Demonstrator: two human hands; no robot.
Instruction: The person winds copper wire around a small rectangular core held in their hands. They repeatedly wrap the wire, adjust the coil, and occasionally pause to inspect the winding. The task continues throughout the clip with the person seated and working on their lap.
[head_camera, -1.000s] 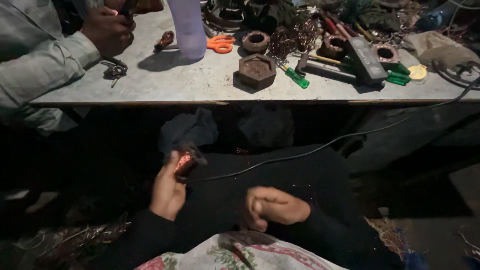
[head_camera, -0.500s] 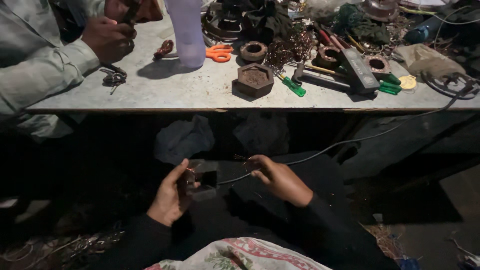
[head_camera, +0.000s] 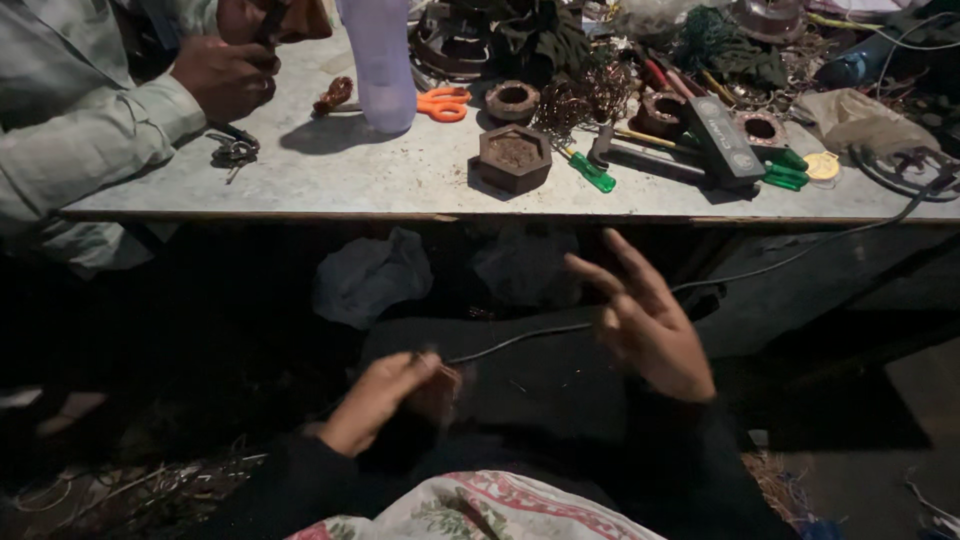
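Note:
My left hand (head_camera: 385, 400) is low over my lap, fingers closed around a small dark part with a reddish coil (head_camera: 443, 384). A thin wire (head_camera: 520, 338) runs from it toward the right. My right hand (head_camera: 645, 320) is raised in front of the table edge, blurred, with its fingers spread and nothing in them; the wire passes just behind it. Both of my arms wear dark sleeves.
A pale worktable (head_camera: 400, 170) holds a purple bottle (head_camera: 380, 60), orange scissors (head_camera: 442, 103), a hexagonal metal block (head_camera: 513, 158), green-handled screwdrivers (head_camera: 590, 172), a dark meter (head_camera: 722, 140) and tangled wire. Another person's hands (head_camera: 225, 75) work at the table's left. Scrap wire (head_camera: 170, 480) lies on the floor.
My right hand has let go of the part near my left hand and lifted up to the right, its fingers opening. My left hand stays low on the part.

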